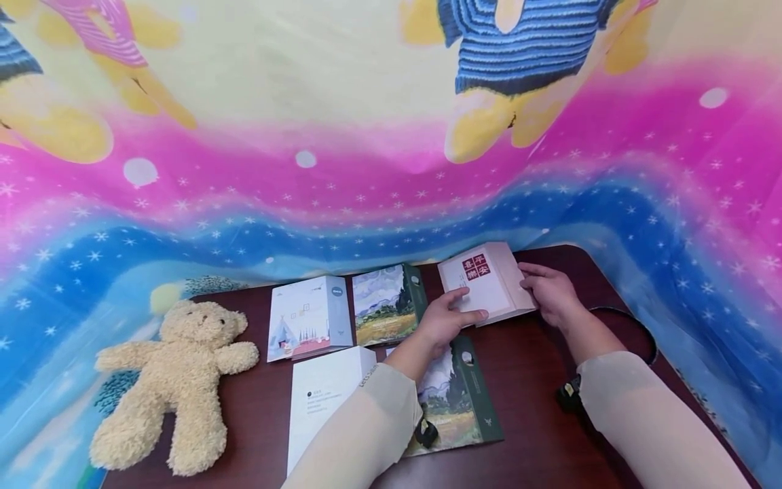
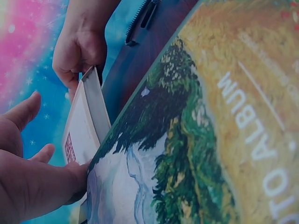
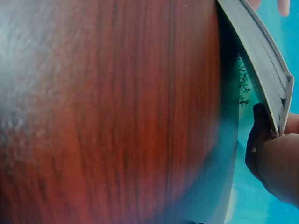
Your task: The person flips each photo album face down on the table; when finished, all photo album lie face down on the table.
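A pale pink photo album [image 1: 506, 272] with a red block of characters on its cover is held tilted at the back right of the table. My right hand [image 1: 552, 295] pinches its right edge, the thumb on one face and fingers on the other, as the right wrist view shows of the album [image 3: 261, 56]. My left hand [image 1: 441, 324] is at the album's left lower side with fingers spread and fairly straight, touching or nearly touching the cover. Below the left wrist lies a green-spined album [image 1: 473, 401] with a painted landscape, large in the left wrist view.
A cream teddy bear [image 1: 198, 370] lies at the left of the brown table [image 1: 531, 407]. Between it and my hands are a tent-picture album [image 1: 311, 319], a second landscape album [image 1: 381, 305] and a white album [image 1: 318, 407]. A dark cord [image 1: 650, 333] curves beside the right forearm.
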{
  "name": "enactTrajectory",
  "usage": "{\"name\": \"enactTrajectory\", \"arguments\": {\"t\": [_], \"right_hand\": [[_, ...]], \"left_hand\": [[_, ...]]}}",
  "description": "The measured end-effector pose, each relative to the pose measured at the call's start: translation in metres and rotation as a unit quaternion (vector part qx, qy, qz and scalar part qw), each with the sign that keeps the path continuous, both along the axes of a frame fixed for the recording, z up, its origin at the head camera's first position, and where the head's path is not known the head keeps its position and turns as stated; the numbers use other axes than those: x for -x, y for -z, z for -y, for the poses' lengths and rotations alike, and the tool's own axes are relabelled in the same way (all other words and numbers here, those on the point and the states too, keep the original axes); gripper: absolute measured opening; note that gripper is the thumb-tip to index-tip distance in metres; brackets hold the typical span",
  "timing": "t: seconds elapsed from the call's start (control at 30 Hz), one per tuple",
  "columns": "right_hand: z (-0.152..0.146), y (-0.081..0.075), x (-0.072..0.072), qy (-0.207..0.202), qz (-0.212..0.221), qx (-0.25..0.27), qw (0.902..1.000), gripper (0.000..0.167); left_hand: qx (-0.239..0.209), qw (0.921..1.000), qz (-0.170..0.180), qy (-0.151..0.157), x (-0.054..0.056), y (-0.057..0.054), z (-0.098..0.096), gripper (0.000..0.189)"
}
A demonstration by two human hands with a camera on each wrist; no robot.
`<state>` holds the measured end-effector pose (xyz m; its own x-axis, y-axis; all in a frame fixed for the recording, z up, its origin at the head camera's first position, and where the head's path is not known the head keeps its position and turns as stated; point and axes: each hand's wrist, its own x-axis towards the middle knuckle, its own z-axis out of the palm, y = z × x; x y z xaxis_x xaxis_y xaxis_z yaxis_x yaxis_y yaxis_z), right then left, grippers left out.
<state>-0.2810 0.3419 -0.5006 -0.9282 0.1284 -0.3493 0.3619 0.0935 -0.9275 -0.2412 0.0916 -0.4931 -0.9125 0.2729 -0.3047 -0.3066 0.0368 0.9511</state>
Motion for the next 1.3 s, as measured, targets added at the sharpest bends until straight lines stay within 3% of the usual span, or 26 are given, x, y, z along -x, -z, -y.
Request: {"name": "enactTrajectory", "arguments": {"t": [0.4, 0.9, 1.07, 1.3], "right_hand": [[0.000, 0.006, -0.001, -0.040, 0.010, -0.110, 0.9931, 0.054], [0.003, 0.008, -0.002, -0.090, -0.010, -0.231, 0.9689, 0.059], [0.002, 0.008, -0.004, -0.099, -0.018, -0.239, 0.9657, 0.063], [0.004, -0.001, -0.020, -0.111, -0.033, -0.203, 0.9724, 0.066]], "left_hand": [[0.001, 1.0000, -0.001, 0.002, -0.002, -0.001, 0.005, 0.064], [0.001, 1.0000, -0.003, 0.003, 0.001, -0.002, 0.007, 0.065], [0.001, 0.9999, -0.006, 0.010, 0.001, -0.003, 0.008, 0.068], [0.007, 0.9995, -0.022, 0.020, -0.002, -0.005, 0.015, 0.070]]}}
